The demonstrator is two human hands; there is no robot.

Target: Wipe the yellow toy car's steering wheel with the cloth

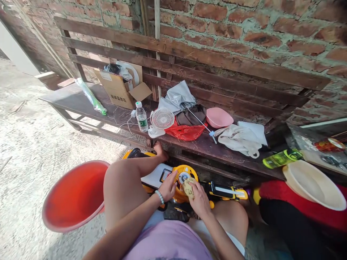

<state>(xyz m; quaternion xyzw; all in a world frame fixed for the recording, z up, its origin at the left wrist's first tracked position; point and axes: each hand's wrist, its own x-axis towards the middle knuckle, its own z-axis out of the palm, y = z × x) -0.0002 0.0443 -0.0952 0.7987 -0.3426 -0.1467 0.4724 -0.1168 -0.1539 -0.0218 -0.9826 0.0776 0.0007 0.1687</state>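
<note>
Right hand grips a sponge on a crosswise toy car, left hand open against it.

Bench: dark brown wooden slatted bench, weathered; landmark for everything below.
Wall: red-brown brick wall, streaked with grey mortar; behind the bench.
Bag: glossy red plastic bag; on the bench.
Bowl: pale pink plastic bowl; on the bench, right of the bag.
Toy: yellow plastic toy car, black trim, white stripe; below the bench.
Sponge: mottled pale-yellow sponge; below the bench.
Basin: orange-red plastic basin, pinkish rim; below the bench's left end.
Shirt: plain lilac shirt; below the bench.
</note>
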